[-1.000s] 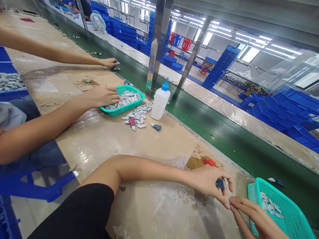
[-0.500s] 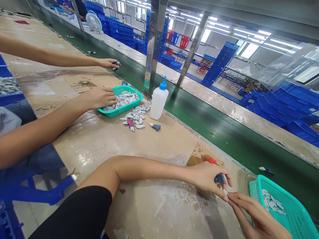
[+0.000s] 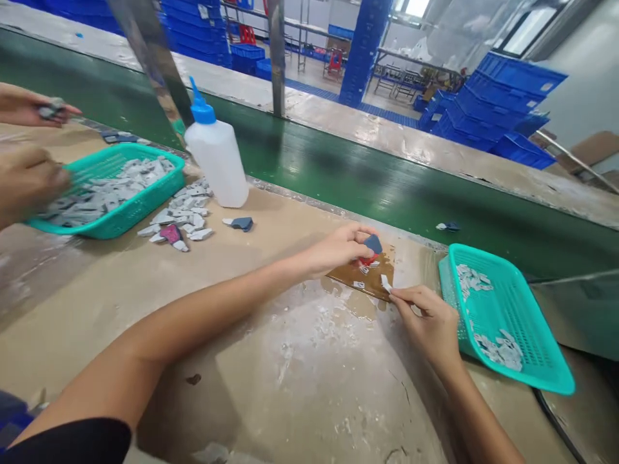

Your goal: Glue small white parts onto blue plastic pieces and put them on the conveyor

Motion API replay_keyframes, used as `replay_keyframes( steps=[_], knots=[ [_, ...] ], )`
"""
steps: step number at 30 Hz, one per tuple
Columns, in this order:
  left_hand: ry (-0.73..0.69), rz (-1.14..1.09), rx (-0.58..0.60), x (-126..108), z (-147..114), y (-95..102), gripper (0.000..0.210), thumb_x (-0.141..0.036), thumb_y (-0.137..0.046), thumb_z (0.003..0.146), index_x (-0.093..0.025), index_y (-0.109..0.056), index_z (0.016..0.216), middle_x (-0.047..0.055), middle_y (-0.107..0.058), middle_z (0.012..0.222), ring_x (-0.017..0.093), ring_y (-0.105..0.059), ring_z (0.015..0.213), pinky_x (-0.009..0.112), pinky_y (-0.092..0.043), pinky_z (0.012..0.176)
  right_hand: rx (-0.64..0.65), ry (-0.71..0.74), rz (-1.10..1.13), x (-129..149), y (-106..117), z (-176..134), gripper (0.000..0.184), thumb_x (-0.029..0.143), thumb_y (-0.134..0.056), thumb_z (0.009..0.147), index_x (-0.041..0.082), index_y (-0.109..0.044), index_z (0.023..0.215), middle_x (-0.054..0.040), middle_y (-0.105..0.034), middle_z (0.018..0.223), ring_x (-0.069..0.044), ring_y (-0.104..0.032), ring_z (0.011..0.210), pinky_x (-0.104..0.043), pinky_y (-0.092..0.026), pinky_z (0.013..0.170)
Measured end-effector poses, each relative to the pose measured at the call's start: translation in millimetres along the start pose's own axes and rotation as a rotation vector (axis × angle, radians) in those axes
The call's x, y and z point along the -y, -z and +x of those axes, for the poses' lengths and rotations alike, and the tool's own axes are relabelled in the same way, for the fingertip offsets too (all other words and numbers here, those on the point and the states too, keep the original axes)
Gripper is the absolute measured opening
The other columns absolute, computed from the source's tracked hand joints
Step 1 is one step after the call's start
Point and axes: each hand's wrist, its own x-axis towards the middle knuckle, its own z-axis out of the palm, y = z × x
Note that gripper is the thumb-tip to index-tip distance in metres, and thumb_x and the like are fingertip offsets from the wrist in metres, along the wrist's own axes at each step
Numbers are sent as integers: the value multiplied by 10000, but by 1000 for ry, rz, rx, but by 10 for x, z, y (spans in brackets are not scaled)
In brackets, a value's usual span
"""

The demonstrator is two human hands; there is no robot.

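Observation:
My left hand [image 3: 338, 250] is closed around a small dark blue plastic part [image 3: 373, 243], held above a wet brown patch [image 3: 370, 283] on the table. A red object [image 3: 369, 260] sits just beneath it, partly hidden by the fingers. Between thumb and fingertips, my right hand [image 3: 432, 319] pinches a small white plastic piece [image 3: 385, 283] over the right edge of that patch. Other little white pieces [image 3: 358, 285] lie on the brown surface. Right of my right hand stands a green basket [image 3: 536, 309] with small white pieces [image 3: 503, 351] in it.
At left, a co-worker's hands [image 3: 29, 183] are by another green basket [image 3: 116, 222] full of light grey pieces. Beside it are a loose pile [image 3: 188, 209], a blue-and-white part [image 3: 239, 223] and a white bottle with blue nozzle [image 3: 217, 154]. A green conveyor belt [image 3: 329, 167] runs behind.
The view has swung right. My hands, close together before, are now apart: the left with the dark blue part is by the red object, the right holds the white piece over the brown patch.

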Motion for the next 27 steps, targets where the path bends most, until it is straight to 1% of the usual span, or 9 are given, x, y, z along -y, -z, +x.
replay_keyframes(
  steps=[3, 7, 9, 12, 14, 17, 20, 23, 27],
  knots=[
    [-35, 15, -28, 12, 20, 39, 283, -97, -535, 705, -149, -518, 983, 15, -599, 805, 85, -549, 655, 238, -396, 616, 22, -18, 38, -13, -1, 14, 149, 176, -542, 771, 193, -679, 717, -48, -667, 689, -164, -615, 619, -270, -483, 560],
    [-39, 85, -37, 58, 94, 121, 266, -164, -593, 677, -140, -591, 943, 49, -632, 877, 129, -568, 764, 287, -427, 725, 77, -32, 48, -44, -32, 36, 178, 152, -521, 776, 196, -687, 729, -45, -647, 670, -152, -592, 596, -260, -461, 531],
    [-48, 148, -61, 88, 123, 150, 279, -184, -635, 638, -150, -611, 914, 49, -636, 909, 138, -572, 772, 304, -436, 746, 72, -42, 37, -54, -29, 19, 185, 144, -516, 777, 192, -689, 731, -44, -635, 662, -142, -570, 571, -255, -446, 513],
    [-59, 210, -101, 139, 144, 170, 307, -210, -697, 576, -166, -611, 867, 18, -648, 809, 139, -586, 719, 327, -446, 762, 64, -55, 42, -74, -3, -51, 190, 130, -509, 781, 178, -687, 737, -45, -626, 663, -132, -554, 559, -245, -436, 505],
    [-70, 208, -82, 174, 152, 169, 290, -226, -719, 557, -175, -612, 822, 4, -656, 760, 144, -601, 712, 336, -454, 777, 66, -56, 53, -100, 6, -106, 187, 116, -510, 781, 168, -685, 742, -44, -626, 665, -128, -557, 566, -234, -433, 502],
    [-90, 173, -19, 210, 154, 145, 256, -234, -733, 546, -184, -631, 776, 8, -676, 811, 163, -618, 798, 336, -457, 827, 59, -52, 55, -152, -9, -162, 172, 91, -528, 769, 158, -682, 731, -37, -629, 660, -114, -546, 545, -218, -423, 489],
    [-75, 160, 19, 228, 142, 112, 257, -256, -737, 548, -183, -649, 777, 24, -691, 852, 185, -620, 862, 356, -446, 875, 50, -49, 47, -185, -36, -181, 160, 72, -547, 754, 156, -680, 724, -31, -630, 658, -104, -527, 521, -210, -411, 476],
    [-55, 171, 27, 241, 128, 89, 269, -285, -730, 553, -176, -654, 787, 41, -695, 883, 205, -620, 886, 390, -433, 900, 47, -40, 45, -179, -45, -181, 153, 62, -552, 751, 144, -677, 722, -35, -623, 652, -105, -529, 526, -208, -408, 474],
    [-42, 211, 20, 257, 115, 66, 253, -287, -713, 560, -171, -641, 773, 37, -683, 891, 204, -611, 894, 381, -437, 884, 8, -23, 53, -138, -20, -167, 148, 70, -540, 765, 138, -670, 741, -44, -623, 671, -113, -550, 561, -210, -413, 482]
  ],
)
